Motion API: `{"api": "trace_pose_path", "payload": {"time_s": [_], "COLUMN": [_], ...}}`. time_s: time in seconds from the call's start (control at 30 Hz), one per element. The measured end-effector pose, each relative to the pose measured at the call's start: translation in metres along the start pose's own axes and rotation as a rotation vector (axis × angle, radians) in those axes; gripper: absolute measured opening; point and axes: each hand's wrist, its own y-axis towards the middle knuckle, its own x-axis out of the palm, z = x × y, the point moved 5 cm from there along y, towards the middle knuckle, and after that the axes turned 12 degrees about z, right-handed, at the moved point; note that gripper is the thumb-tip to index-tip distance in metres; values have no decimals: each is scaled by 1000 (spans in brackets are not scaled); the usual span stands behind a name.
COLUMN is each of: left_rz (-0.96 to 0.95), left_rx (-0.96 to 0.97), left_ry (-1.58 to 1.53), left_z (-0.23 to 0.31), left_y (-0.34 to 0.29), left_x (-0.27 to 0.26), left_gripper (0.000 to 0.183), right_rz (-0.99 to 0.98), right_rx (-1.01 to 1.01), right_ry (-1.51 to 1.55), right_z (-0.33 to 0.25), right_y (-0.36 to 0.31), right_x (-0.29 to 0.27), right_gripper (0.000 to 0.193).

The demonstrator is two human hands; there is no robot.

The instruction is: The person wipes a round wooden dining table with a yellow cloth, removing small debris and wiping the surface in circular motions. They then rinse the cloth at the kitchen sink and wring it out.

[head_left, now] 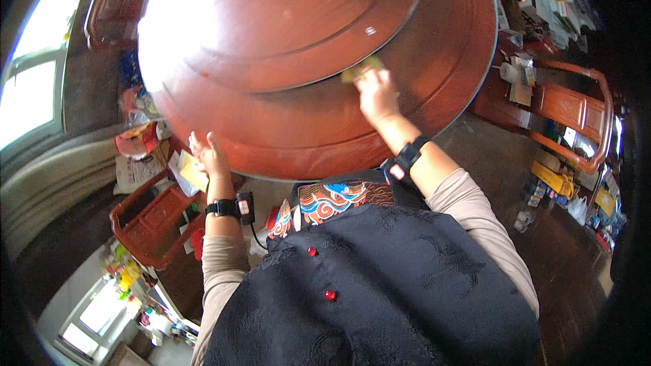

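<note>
My right hand (380, 97) is closed on a folded yellow-green cloth (367, 68), slightly smeared by motion. It presses the cloth to the round reddish-brown wooden table (319, 152), right against the rim of the raised glass-edged turntable (291, 41). My left hand (211, 156) is empty, fingers and thumb apart, at the table's near left edge; whether it touches the edge I cannot tell. A small whitish ring-like item (370, 30) lies on the turntable, ahead of the cloth.
Carved wooden chairs stand at the right (573, 112), near left (152, 220) and far left (112, 7). A red bag (137, 141) and papers lie left of the table. Cluttered boxes and bags (553, 183) fill the right side. Strong window glare covers the turntable's left part.
</note>
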Motion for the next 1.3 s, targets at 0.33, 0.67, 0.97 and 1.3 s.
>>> {"api": "trace_pose_path", "payload": {"time_s": [0.33, 0.67, 0.97, 1.3], "left_rz": [-65, -49, -70, 14], "left_rx": [-25, -128, -446, -675], "left_ry": [131, 225, 343, 490], "left_z": [-48, -90, -141, -175], "left_y": [-69, -154, -215, -234], "left_x": [-20, -48, -99, -170], "left_gripper": [76, 67, 42, 23], "right_rz": [-24, -521, -401, -434], "right_rx": [-256, -846, -691, -691], "right_ry": [-240, 585, 401, 423], "right_z": [73, -124, -76, -93], "right_y": [26, -27, -31, 16], "right_x": [33, 115, 113, 125], "right_gripper": [35, 22, 35, 34]}}
